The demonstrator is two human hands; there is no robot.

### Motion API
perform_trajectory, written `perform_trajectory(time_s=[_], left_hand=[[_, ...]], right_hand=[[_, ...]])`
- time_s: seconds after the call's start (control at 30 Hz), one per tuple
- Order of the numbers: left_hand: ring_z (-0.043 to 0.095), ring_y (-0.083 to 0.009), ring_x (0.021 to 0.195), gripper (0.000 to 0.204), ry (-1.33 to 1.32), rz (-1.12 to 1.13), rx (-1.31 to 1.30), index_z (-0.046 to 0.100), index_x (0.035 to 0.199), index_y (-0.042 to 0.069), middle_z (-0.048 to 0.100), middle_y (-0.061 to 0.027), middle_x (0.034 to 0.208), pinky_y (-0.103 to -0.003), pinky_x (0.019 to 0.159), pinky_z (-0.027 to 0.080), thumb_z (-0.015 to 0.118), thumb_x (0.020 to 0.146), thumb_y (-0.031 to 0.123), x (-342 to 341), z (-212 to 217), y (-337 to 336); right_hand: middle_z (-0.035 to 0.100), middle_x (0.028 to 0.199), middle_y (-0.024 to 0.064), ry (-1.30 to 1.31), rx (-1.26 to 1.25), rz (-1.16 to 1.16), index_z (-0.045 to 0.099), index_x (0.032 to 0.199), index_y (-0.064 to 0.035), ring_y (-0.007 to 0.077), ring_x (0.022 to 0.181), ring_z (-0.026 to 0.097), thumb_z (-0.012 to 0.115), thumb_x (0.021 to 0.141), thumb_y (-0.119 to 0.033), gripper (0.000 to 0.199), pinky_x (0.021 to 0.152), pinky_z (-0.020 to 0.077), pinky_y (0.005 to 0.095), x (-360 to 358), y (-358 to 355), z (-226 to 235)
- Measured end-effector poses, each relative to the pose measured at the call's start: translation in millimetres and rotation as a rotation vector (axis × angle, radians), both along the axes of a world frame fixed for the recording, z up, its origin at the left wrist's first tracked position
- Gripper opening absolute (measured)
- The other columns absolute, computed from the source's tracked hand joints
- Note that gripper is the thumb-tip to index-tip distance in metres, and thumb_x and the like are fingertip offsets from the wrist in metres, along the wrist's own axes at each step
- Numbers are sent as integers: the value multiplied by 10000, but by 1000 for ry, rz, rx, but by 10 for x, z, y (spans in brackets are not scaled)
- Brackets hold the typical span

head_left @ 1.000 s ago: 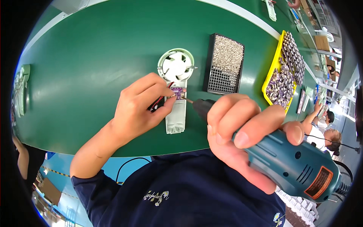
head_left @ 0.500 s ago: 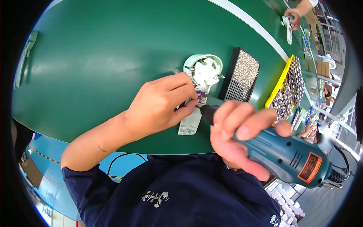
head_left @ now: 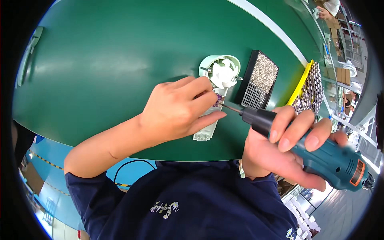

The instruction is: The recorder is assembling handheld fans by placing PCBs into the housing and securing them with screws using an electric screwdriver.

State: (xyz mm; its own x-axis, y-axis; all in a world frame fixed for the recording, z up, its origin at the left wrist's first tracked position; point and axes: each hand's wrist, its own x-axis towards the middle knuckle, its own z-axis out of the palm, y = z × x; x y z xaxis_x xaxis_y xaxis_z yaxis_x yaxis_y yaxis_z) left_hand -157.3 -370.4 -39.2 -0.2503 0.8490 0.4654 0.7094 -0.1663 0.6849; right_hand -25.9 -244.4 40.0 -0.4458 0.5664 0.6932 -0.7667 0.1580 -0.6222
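An electric screwdriver [head_left: 336, 168], dark teal with a black nose, lies across my right hand [head_left: 276, 154], the fingers wrapped round its body. Its thin bit [head_left: 232, 108] points left, the tip at the edge of a small purple circuit board [head_left: 219, 100]. That board sits in the opened handle of a pale green handheld fan [head_left: 206, 131] with white blades, lying on the table. My left hand [head_left: 180, 106] is closed over the handle's middle, holding the fan there; its fingertips and part of the board are hidden.
Right of the fan stands a black perforated tray [head_left: 250, 90] with many small screws [head_left: 264, 70]. Beyond it a yellow bin [head_left: 298, 92] holds many small metallic parts. A pale green curved piece [head_left: 28, 60] lies at the far left. Another person's hand [head_left: 325, 14] shows at the top right.
My right hand and the screwdriver have moved right, exposing the bit. The fan and my left hand have shifted slightly right. The other person's hand has moved farther off with a part.
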Motion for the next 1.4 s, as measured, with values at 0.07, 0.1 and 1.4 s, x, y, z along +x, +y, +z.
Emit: perform_trajectory(time_s=[0.07,0.1,1.4], left_hand=[[647,-218,700,275,22,-19,-17,677,893,76,640,-40,898,-345,524,517,882,719,131,3,-39,-5],[647,-218,700,275,24,-18,-15,677,893,76,640,-40,898,-345,524,517,882,719,131,4,-63,-1],[643,-237,744,172,-35,-36,48,665,864,53,628,-46,926,-360,609,542,814,787,91,-10,-48,32]], right_hand=[[542,1009,62,-17,33,-5,439,1467,-68,162,671,528,611,953,-675,814,527,466,306,-26,-9,-54],[548,1017,73,-20,43,0,427,1475,-66,162,665,530,610,962,-661,807,529,471,308,-54,-15,-75],[562,1065,93,-31,206,-80,360,1510,-112,212,619,556,651,921,-686,873,519,447,355,92,-104,-244]])
